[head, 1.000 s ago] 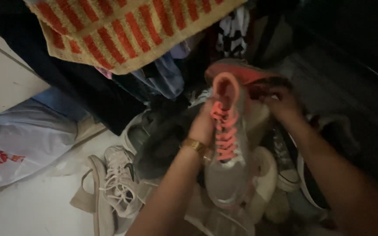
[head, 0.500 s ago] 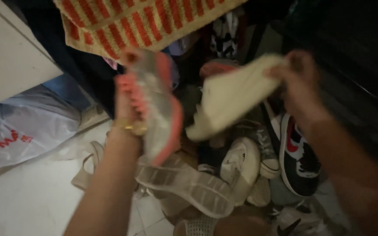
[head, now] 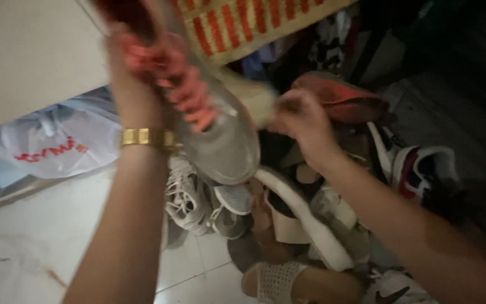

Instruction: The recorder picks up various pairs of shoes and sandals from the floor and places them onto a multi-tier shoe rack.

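While we lift it above the shoe pile (head: pixel 288 225), our left hand (head: pixel 133 79) grasping the grey sneaker (head: pixel 220 141), long axis diagonal, toe pointing down-right, our right hand (head: pixel 302 121) clenched on a cream shoe (head: pixel 248 93).

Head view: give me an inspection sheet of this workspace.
Surface: pale tiled floor, bare at the left.
Job's things: grey sneaker with pink laces, held up; a pale item, blurred, kind unclear.
Clutter: shoe pile; red shoe; white plastic bag.
Grippers: left hand grips the sneaker, gold bracelet on the wrist; right hand holds the pale item.
Cables: nothing seen.
Surroundings: checked orange cloth hanging above; dark at right.
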